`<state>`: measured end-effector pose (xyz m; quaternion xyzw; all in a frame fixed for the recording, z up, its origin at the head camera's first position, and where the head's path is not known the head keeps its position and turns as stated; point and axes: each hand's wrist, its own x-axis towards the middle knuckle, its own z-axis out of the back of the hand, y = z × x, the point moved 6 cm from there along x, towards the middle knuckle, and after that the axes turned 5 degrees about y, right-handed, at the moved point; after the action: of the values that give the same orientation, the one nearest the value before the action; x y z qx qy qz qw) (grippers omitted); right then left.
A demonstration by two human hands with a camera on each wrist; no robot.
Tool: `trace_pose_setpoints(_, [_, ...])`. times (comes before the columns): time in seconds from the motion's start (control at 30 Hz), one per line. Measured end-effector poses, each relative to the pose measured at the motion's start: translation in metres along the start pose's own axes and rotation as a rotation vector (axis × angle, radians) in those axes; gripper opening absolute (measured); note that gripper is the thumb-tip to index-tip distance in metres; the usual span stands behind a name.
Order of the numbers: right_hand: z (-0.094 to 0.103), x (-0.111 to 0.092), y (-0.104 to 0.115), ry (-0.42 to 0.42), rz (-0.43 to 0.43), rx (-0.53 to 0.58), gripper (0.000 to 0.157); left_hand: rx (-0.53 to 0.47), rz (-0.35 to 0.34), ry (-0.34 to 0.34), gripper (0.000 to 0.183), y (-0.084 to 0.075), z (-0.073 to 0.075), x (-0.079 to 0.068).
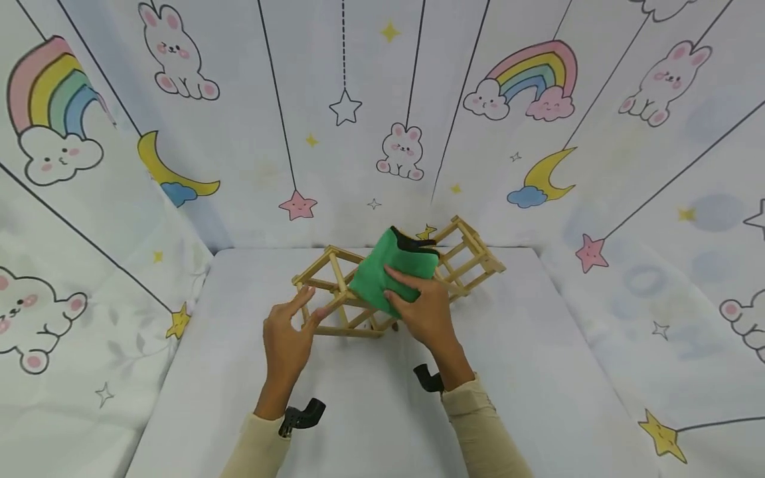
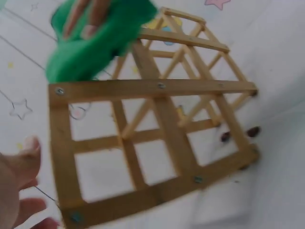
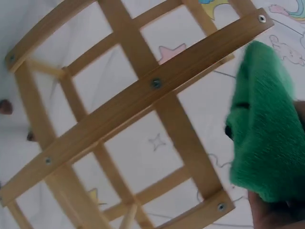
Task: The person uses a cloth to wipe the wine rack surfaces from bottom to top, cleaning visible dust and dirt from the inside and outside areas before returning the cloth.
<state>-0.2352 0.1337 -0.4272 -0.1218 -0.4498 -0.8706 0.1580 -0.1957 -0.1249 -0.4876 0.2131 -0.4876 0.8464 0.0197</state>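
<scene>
A wooden slatted rack (image 1: 349, 299), its bars joined with metal screws, stands on the white table. My right hand (image 1: 427, 312) grips a green fluffy cloth (image 1: 382, 272) with a black edge, over the middle of the rack. In the right wrist view the cloth (image 3: 267, 129) is bunched beside the end of a long bar, and it covers most of the fingers. My left hand (image 1: 289, 332) is at the rack's near left corner, thumb and forefinger spread apart. The left wrist view has its fingers (image 2: 24, 164) just beside the end post; whether any touches the wood is unclear.
The white table (image 1: 239, 398) reaches up to a patterned cloth backdrop (image 1: 370, 66) behind the rack and on both sides. Small dark feet (image 2: 253, 131) show under the rack. A black curved piece (image 1: 303, 415) is worn on each wrist.
</scene>
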Motion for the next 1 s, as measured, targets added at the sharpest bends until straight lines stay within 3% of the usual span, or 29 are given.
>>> trace_pose_setpoints(0.1, [0.001,0.018,0.010,-0.071,0.042,0.095,0.054,-0.062,0.109,-0.095,0.055,0.021,0.004,-0.017])
trace_pose_setpoints(0.2, [-0.011,0.044,0.018,-0.097,0.082,0.117,0.060,-0.196,0.216,-0.105,0.055,0.038,-0.004,-0.031])
trace_pose_setpoints(0.3, [-0.032,0.066,0.017,-0.055,0.061,0.132,0.062,-0.384,0.274,-0.122,0.051,0.047,-0.011,-0.037])
trace_pose_setpoints(0.4, [-0.055,0.078,0.011,0.048,0.017,0.129,0.059,-0.504,0.282,-0.160,0.047,0.050,-0.016,-0.040])
trace_pose_setpoints(0.47, [-0.063,0.080,0.007,0.143,-0.002,0.121,0.056,-0.530,0.281,-0.176,0.045,0.050,-0.017,-0.041])
trace_pose_setpoints(0.6, [-0.056,0.078,0.005,0.427,0.036,0.121,0.050,-0.561,0.296,-0.170,0.044,0.052,-0.019,-0.044])
trace_pose_setpoints(0.67, [-0.047,0.079,0.007,0.499,0.073,0.140,0.050,-0.565,0.302,-0.163,0.044,0.053,-0.020,-0.044])
trace_pose_setpoints(0.73, [-0.043,0.084,0.012,0.450,0.088,0.161,0.050,-0.561,0.302,-0.168,0.044,0.054,-0.018,-0.044])
trace_pose_setpoints(0.87, [-0.052,0.100,0.016,0.193,0.025,0.191,0.049,-0.547,0.304,-0.178,0.044,0.055,-0.017,-0.043])
trace_pose_setpoints(0.93, [-0.060,0.104,0.012,0.186,-0.017,0.162,0.048,-0.544,0.310,-0.173,0.044,0.056,-0.017,-0.043])
trace_pose_setpoints(1.0, [-0.065,0.104,0.007,0.288,-0.043,0.117,0.048,-0.536,0.315,-0.161,0.044,0.056,-0.018,-0.043])
